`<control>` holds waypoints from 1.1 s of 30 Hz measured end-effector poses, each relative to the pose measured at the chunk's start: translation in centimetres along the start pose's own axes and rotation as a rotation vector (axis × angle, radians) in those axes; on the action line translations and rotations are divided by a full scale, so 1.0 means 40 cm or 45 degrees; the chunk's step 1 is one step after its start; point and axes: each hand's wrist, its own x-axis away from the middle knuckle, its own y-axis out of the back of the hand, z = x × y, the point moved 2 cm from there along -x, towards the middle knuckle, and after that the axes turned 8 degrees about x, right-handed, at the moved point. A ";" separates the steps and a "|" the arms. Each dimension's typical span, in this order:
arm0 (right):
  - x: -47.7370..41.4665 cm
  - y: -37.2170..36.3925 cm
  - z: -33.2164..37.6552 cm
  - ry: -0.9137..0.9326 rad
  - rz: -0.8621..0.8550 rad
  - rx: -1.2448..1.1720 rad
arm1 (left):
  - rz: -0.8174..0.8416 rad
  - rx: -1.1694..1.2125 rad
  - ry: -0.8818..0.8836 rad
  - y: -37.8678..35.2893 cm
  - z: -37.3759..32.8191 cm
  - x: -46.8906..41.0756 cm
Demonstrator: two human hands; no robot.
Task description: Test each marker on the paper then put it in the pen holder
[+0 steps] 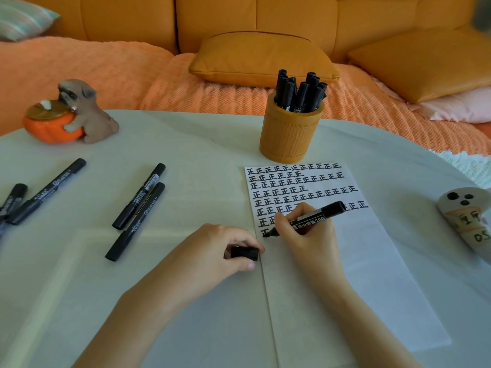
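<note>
My right hand (309,229) grips an uncapped black marker (322,212) with its tip down on the white paper (372,274), at the left end of the lowest row of black marks. My left hand (220,251) rests at the paper's left edge and pinches the marker's black cap (244,253). The orange pen holder (289,134) stands just beyond the paper, with several black markers in it. Two capped markers (139,196) (135,221) lie side by side left of the paper. Another marker (47,191) lies further left.
More markers (12,200) lie at the table's left edge. A dog-and-pumpkin figurine (71,112) stands at the back left. A grey stone ornament (467,221) with dark spots lies at the right edge. An orange sofa with cushions is behind the table.
</note>
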 end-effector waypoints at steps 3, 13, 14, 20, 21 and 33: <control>-0.001 -0.003 -0.002 0.010 0.025 0.044 | 0.001 -0.005 -0.003 0.001 -0.001 0.000; -0.003 -0.004 -0.005 0.004 -0.035 0.059 | 0.004 0.015 -0.003 0.000 0.002 -0.003; -0.003 -0.003 -0.005 0.009 -0.046 0.056 | 0.003 0.018 -0.003 0.000 0.003 -0.003; -0.003 -0.001 -0.003 0.030 -0.078 0.066 | 0.002 0.019 0.000 -0.001 0.005 -0.002; -0.003 -0.001 -0.002 0.029 -0.081 0.060 | 0.002 0.014 -0.002 -0.001 0.004 -0.002; -0.008 0.010 -0.001 0.001 -0.085 -0.079 | -0.020 -0.015 -0.022 -0.001 0.002 0.000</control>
